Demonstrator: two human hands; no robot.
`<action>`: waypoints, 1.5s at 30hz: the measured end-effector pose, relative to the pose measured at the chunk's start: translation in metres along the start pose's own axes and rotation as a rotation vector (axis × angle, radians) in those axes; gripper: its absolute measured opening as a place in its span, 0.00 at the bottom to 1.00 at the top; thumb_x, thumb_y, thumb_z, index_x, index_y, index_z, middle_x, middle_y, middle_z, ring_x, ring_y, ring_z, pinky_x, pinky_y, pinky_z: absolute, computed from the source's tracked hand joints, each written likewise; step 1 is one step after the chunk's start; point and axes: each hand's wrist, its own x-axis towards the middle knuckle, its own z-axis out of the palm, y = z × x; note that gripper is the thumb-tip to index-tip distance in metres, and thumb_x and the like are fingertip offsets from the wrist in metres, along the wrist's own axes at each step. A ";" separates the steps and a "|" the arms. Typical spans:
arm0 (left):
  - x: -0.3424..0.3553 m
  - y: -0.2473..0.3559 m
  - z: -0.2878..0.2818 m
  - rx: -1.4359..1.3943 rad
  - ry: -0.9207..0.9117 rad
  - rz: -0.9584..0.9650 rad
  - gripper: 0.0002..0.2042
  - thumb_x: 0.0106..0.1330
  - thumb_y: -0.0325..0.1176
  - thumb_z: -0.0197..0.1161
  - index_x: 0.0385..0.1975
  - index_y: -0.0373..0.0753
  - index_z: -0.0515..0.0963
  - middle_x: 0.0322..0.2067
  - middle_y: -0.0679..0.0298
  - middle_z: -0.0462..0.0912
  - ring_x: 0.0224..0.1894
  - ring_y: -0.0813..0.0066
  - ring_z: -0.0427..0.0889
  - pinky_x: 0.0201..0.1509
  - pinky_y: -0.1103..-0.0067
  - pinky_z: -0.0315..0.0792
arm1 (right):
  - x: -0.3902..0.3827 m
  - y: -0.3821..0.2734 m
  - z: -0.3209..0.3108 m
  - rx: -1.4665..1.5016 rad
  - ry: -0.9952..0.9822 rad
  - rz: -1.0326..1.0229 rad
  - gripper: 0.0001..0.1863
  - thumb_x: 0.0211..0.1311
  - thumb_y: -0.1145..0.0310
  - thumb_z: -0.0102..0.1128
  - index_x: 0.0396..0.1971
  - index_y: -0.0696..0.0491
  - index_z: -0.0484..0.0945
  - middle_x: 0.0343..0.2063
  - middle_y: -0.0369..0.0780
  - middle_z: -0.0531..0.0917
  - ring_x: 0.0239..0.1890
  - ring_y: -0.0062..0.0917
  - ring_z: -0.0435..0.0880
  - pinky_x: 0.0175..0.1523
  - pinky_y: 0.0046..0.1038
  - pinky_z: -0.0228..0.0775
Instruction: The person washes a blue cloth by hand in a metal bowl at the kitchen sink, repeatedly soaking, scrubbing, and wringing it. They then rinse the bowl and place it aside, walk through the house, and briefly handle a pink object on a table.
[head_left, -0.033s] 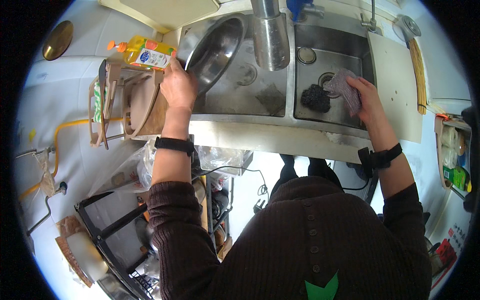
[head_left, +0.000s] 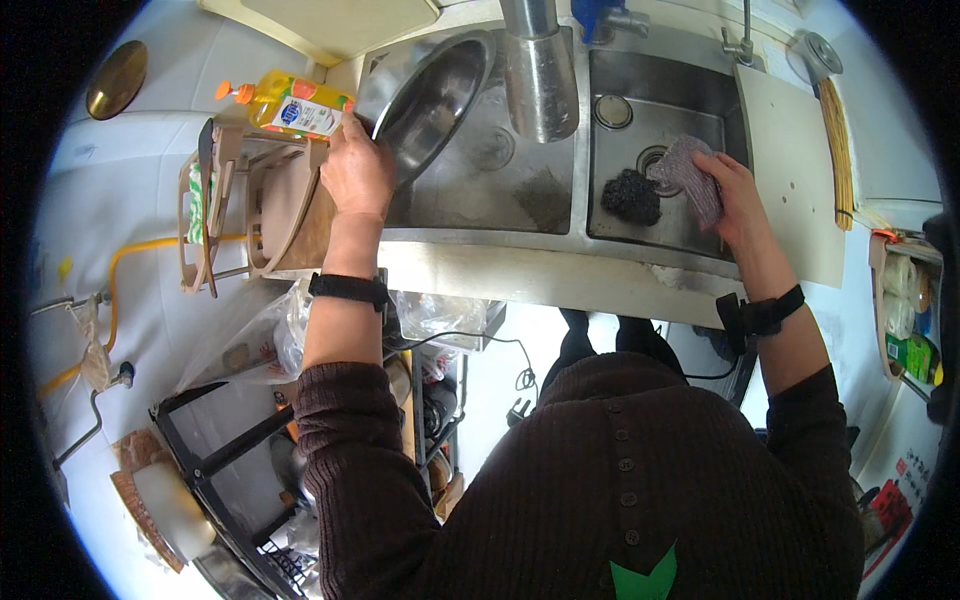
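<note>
My left hand (head_left: 355, 170) grips the near-left rim of a tilted steel bowl (head_left: 428, 105), held over the left sink basin (head_left: 470, 200). A bottle of yellow liquid with an orange cap (head_left: 275, 100) lies just beyond those fingers, on or by a beige rack (head_left: 275, 205). In my right hand (head_left: 730, 195) is a greyish-purple cloth (head_left: 685, 165), closed in the fingers over the right basin (head_left: 665, 100). A dark scrubbing pad (head_left: 630, 197) rests in that basin beside the cloth, near the drain.
A steel tap column (head_left: 540, 85) stands between the basins. Chopsticks or skewers (head_left: 835, 150) lie right of the sink board (head_left: 795, 180). A caddy of bottles and packs (head_left: 905, 300) hangs at far right. Below are plastic bags (head_left: 440, 320), a black rack (head_left: 230, 440) and a cable (head_left: 480, 338).
</note>
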 end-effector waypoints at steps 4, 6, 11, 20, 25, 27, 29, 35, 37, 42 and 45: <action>0.001 0.000 -0.013 0.089 0.009 0.038 0.24 0.55 0.33 0.60 0.53 0.35 0.68 0.38 0.49 0.80 0.35 0.48 0.82 0.37 0.59 0.77 | 0.014 -0.007 0.002 -0.014 -0.015 -0.010 0.15 0.59 0.65 0.65 0.40 0.58 0.77 0.31 0.37 0.81 0.28 0.22 0.81 0.27 0.25 0.73; 0.000 -0.006 -0.018 0.141 -0.035 0.014 0.25 0.55 0.33 0.59 0.55 0.35 0.67 0.40 0.49 0.80 0.33 0.48 0.83 0.35 0.59 0.78 | 0.022 -0.010 0.004 -0.027 -0.037 -0.017 0.14 0.59 0.66 0.64 0.41 0.57 0.77 0.31 0.38 0.82 0.29 0.22 0.82 0.28 0.25 0.75; -0.004 -0.021 -0.027 0.128 0.038 0.011 0.25 0.55 0.34 0.60 0.55 0.36 0.69 0.39 0.53 0.80 0.34 0.49 0.83 0.37 0.59 0.77 | 0.045 -0.018 0.011 -0.100 -0.104 -0.041 0.15 0.60 0.68 0.62 0.44 0.58 0.77 0.37 0.39 0.81 0.36 0.22 0.81 0.39 0.23 0.74; -0.023 -0.053 -0.038 -0.015 0.125 -0.245 0.18 0.52 0.32 0.59 0.43 0.33 0.77 0.34 0.44 0.82 0.36 0.43 0.82 0.41 0.58 0.75 | 0.116 -0.036 0.018 -0.836 -0.013 -0.375 0.26 0.56 0.66 0.63 0.54 0.59 0.74 0.44 0.46 0.82 0.43 0.31 0.82 0.49 0.30 0.73; -0.048 -0.075 -0.023 -0.342 -0.078 -0.741 0.14 0.51 0.29 0.58 0.31 0.21 0.78 0.28 0.39 0.82 0.31 0.51 0.84 0.34 0.63 0.73 | 0.167 -0.051 0.032 -1.337 0.144 -0.512 0.34 0.55 0.46 0.63 0.53 0.60 0.75 0.46 0.52 0.81 0.49 0.41 0.81 0.54 0.35 0.73; -0.075 -0.068 -0.012 -1.000 0.031 -0.991 0.13 0.50 0.25 0.59 0.32 0.21 0.79 0.26 0.51 0.82 0.26 0.61 0.80 0.30 0.67 0.72 | 0.184 -0.054 0.042 -1.309 0.192 -0.586 0.36 0.55 0.42 0.61 0.48 0.63 0.76 0.45 0.54 0.81 0.48 0.43 0.81 0.52 0.37 0.73; -0.101 -0.056 -0.005 -1.159 -0.039 -1.110 0.12 0.50 0.23 0.60 0.32 0.21 0.77 0.26 0.57 0.79 0.25 0.67 0.76 0.29 0.72 0.71 | 0.197 -0.058 0.048 -1.334 0.207 -0.675 0.38 0.55 0.39 0.60 0.43 0.65 0.77 0.41 0.56 0.81 0.46 0.44 0.82 0.50 0.39 0.74; -0.151 0.011 0.003 -1.424 -0.160 -1.287 0.11 0.50 0.19 0.60 0.33 0.22 0.73 0.27 0.53 0.78 0.26 0.62 0.78 0.32 0.68 0.75 | 0.224 -0.068 0.048 -1.494 0.157 -0.826 0.33 0.59 0.43 0.58 0.33 0.66 0.78 0.24 0.53 0.82 0.30 0.48 0.84 0.40 0.44 0.74; -0.155 0.031 0.006 -1.450 -0.149 -1.296 0.11 0.50 0.19 0.60 0.33 0.21 0.73 0.28 0.53 0.78 0.26 0.61 0.78 0.33 0.69 0.75 | 0.232 -0.068 0.046 -1.475 0.122 -0.774 0.31 0.60 0.46 0.56 0.34 0.66 0.78 0.27 0.55 0.82 0.34 0.49 0.83 0.42 0.45 0.73; -0.165 0.064 0.012 -1.513 -0.064 -1.291 0.10 0.52 0.21 0.59 0.31 0.19 0.72 0.26 0.53 0.77 0.25 0.67 0.77 0.27 0.75 0.71 | 0.244 -0.066 0.037 -1.519 0.152 -0.831 0.29 0.63 0.49 0.52 0.41 0.66 0.77 0.41 0.59 0.80 0.45 0.52 0.80 0.51 0.47 0.70; -0.166 0.076 0.015 -1.571 -0.053 -1.281 0.11 0.53 0.20 0.58 0.33 0.18 0.71 0.29 0.51 0.77 0.28 0.64 0.78 0.32 0.73 0.73 | 0.240 -0.069 0.036 -1.502 0.107 -0.818 0.32 0.62 0.46 0.53 0.46 0.65 0.76 0.45 0.59 0.79 0.48 0.53 0.78 0.54 0.47 0.69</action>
